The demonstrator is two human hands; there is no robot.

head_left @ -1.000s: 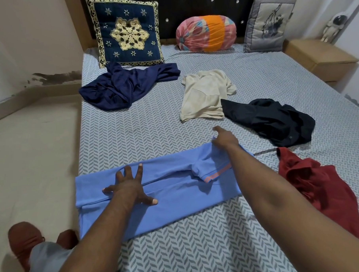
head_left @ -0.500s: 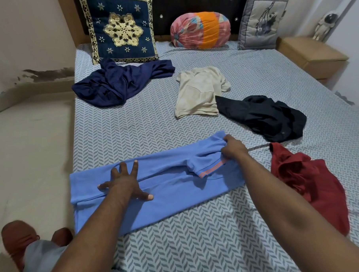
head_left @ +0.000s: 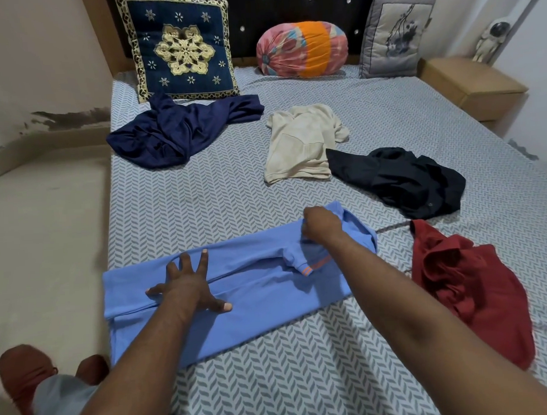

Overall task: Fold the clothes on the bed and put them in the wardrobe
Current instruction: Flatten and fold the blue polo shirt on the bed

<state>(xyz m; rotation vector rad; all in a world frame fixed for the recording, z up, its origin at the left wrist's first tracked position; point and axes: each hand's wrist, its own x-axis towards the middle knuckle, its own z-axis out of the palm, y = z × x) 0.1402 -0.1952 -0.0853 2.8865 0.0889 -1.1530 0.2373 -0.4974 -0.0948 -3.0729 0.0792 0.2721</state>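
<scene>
A light blue shirt [head_left: 263,302] lies folded lengthwise across the near part of the bed [head_left: 234,190]. My left hand [head_left: 187,283] presses flat on its left half with fingers spread. My right hand [head_left: 321,225] grips the shirt's collar end and lifts it up off the sheet. Further up the bed lie a crumpled navy garment [head_left: 175,130], a cream T-shirt [head_left: 300,143] and a black shirt [head_left: 402,179]. A red garment [head_left: 470,286] is bunched to the right of my right arm.
Three cushions lean on the headboard: a navy embroidered one [head_left: 180,48], a pink-orange bolster [head_left: 303,49], a grey one [head_left: 393,35]. A wooden bedside table [head_left: 467,86] stands at the right. Floor [head_left: 42,242] lies left of the bed.
My right hand has closed on the blue shirt's collar end and pulled it up and toward the left. My left hand has stayed pressed on the shirt.
</scene>
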